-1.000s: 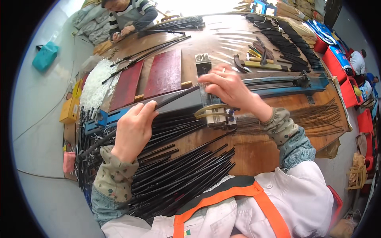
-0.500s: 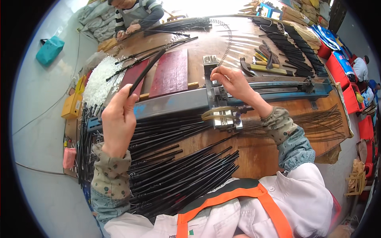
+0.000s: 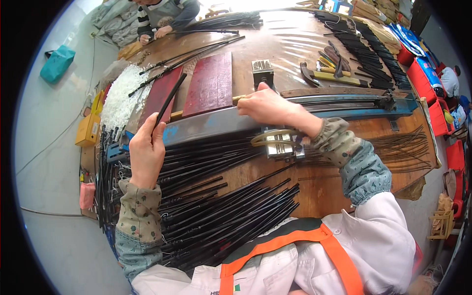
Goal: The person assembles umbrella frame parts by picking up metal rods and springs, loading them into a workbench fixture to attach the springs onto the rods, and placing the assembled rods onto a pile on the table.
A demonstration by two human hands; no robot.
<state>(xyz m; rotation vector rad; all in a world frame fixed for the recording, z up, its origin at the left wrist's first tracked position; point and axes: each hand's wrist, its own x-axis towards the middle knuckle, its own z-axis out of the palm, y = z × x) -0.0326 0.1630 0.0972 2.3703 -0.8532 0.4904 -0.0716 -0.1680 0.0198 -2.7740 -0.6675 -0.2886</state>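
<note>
The bench [image 3: 319, 196] ends in a curved edge at three o'clock, with bare wood at four and more room at one. Across its middle runs a metal rail [image 3: 211, 124]; a rod pile [image 3: 231, 221] fills six o'clock. At nine, the left hand [image 3: 147, 152] has its grip closed round a black rod [image 3: 172, 100] pointing toward eleven. At one, the right hand [image 3: 265, 105] curls over the rail; whether it pinches anything is hidden. The spring arching beyond the hands half a second ago no longer shows.
</note>
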